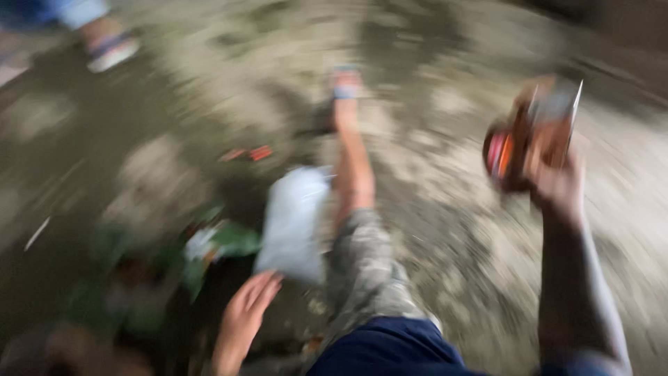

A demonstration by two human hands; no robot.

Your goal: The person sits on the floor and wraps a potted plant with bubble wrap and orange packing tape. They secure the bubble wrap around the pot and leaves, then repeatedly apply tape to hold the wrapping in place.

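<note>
The whole view is smeared by motion blur. My right hand [557,182] is raised at the right and grips a brown object with a red and orange side [518,143]; its exact kind is unclear. My left hand [245,313] hangs low at centre-left with fingers apart, holding nothing, just below a white sheet or bag [293,221] on the ground. My leg in camouflage shorts [363,268] stretches forward to a sandalled foot [346,89].
Rough grey dirt ground [445,230] fills the view. Green leaves and scraps [223,240] lie left of the white sheet, small red bits [249,154] beyond. Another person's sandalled foot [111,49] is at the top left.
</note>
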